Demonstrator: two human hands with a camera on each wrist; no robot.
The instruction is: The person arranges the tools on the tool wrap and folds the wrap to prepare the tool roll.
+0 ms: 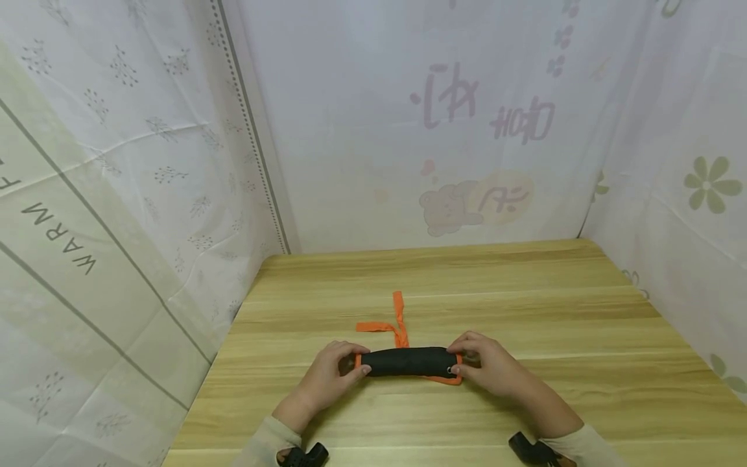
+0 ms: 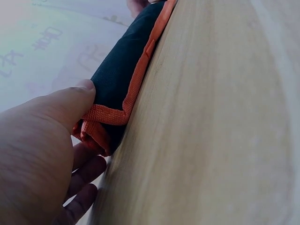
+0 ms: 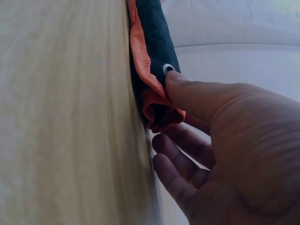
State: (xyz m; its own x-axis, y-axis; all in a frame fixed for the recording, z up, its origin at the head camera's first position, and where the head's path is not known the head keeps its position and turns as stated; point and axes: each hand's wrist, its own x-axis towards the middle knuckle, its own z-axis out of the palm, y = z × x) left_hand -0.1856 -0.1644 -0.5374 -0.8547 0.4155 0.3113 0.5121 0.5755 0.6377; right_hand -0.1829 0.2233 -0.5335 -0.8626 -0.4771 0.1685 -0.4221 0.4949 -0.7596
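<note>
A black fabric roll-up pouch [image 1: 408, 362] with orange edging lies rolled into a tube across the table. At its left end, my left hand [image 1: 331, 377] pinches it, thumb on the near side and fingers behind. The opposite end is held the same way by my right hand [image 1: 491, 367]. Close to the right thumb in the right wrist view sits a metal eyelet [image 3: 168, 69]. Two orange tie straps [image 1: 399, 311] spread out from behind the roll. Orange binding [image 2: 110, 114] rims the open left end, where layers are folded inside; its inner part is hidden.
The wood-grain table [image 1: 496, 298] reaches back to a printed curtain [image 1: 362, 130]. More patterned cloth hangs along the left and right sides. Black devices [image 1: 309, 455] are strapped at both wrists, near the table's front.
</note>
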